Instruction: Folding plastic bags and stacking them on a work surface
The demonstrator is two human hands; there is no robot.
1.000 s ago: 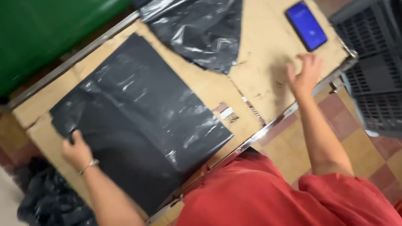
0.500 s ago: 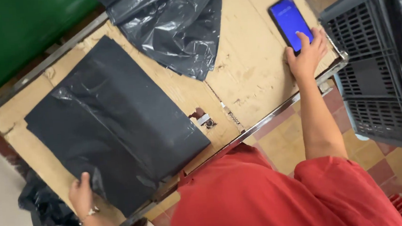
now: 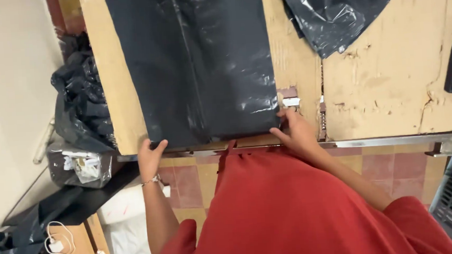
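— How is the light where I stand?

— Bright and even, from above; shadows are faint and soft under my hands.

— Any glare?

— Yes. The flat black plastic sheet point(image 3: 196, 66) carries white streaks of shine along its creases, and so does the crumpled bag point(image 3: 334, 10).

— Is it sharp?

— Mostly. My red shirt point(image 3: 294, 212) is soft, and the right edge blurs slightly.

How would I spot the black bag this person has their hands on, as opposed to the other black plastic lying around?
Look at the cardboard-covered table. The flat black bag lies on its left part, its near edge at the table's front, with the left hand and right hand at its two near corners. Unlike the crumpled black plastic further back on the right, it is spread smooth as a neat rectangle.
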